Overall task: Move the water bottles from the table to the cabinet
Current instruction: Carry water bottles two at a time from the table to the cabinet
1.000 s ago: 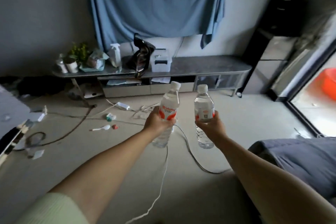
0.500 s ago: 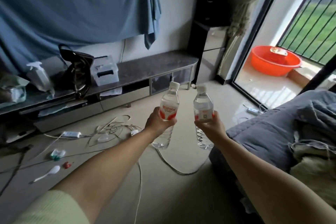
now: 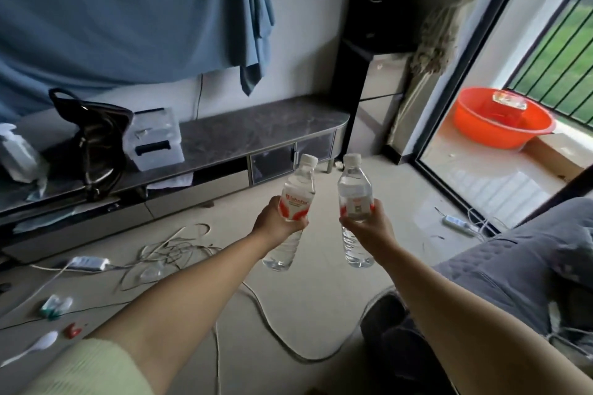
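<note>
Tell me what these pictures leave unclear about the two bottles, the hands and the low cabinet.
One head view only.
- Left bottle: the left hand covers its middle; the label print is too blurred to read.
- Right bottle: the right hand wraps its waist; the label text is too small.
- Low cabinet: its left end runs past the frame edge; a black bag hides part of the top, and the glass doors are too dark to see inside.

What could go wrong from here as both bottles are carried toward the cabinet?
Tripping: loose cables and a thick cord cross the floor ahead. With the left hand and right hand each gripping a bottle, neither hand could break a fall.
</note>
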### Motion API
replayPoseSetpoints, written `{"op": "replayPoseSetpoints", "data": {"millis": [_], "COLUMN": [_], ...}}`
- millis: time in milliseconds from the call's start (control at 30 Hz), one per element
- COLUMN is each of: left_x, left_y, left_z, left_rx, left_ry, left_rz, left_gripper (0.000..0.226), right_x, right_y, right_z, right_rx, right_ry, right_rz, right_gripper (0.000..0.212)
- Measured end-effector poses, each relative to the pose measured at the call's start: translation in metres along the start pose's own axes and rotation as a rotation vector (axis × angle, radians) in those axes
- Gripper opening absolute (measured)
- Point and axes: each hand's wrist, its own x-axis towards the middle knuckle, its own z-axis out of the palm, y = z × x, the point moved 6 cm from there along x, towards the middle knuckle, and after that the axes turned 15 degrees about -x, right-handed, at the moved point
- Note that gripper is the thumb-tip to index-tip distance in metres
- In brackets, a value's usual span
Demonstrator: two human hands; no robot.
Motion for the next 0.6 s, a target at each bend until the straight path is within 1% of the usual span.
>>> {"op": "replayPoseSetpoints", "data": {"millis": [133, 267, 400, 467, 533, 600], "left_x": [0.052, 0.108, 0.183, 0.231, 0.283, 0.331], "left_y": [0.008, 0.017, 0.023, 0.028, 0.038, 0.051], "left_z": [0.01, 0.018, 0.022, 0.024, 0.024, 0.02], "left_rx": [-0.041, -0.06, -0.075, -0.076, -0.109, -0.116], "left_ry": [0.042, 0.05, 0.029, -0.006, -0.037, -0.044], "left_rz": [-0.043, -0.051, -0.05, -0.044, -0.031, -0.041], "left_gripper": [0.057, 0.059, 0.065, 0.059, 0.048, 0.044], "right_x": [0.058, 0.114, 0.185, 0.229, 0.276, 0.32], "right_y": [0.003, 0.002, -0.003, -0.008, -0.018, -0.027], "right_z": [0.002, 0.01, 0.023, 0.029, 0.035, 0.04], "right_rx": [0.017, 0.001, 0.004, -0.002, -0.013, -0.008], "right_ry": [-0.008, -0.03, -0.02, -0.014, -0.003, 0.014], "right_rz": [0.033, 0.05, 0.072, 0.078, 0.086, 0.119], "right_gripper": [0.038, 0.039, 0.037, 0.04, 0.043, 0.043]}}
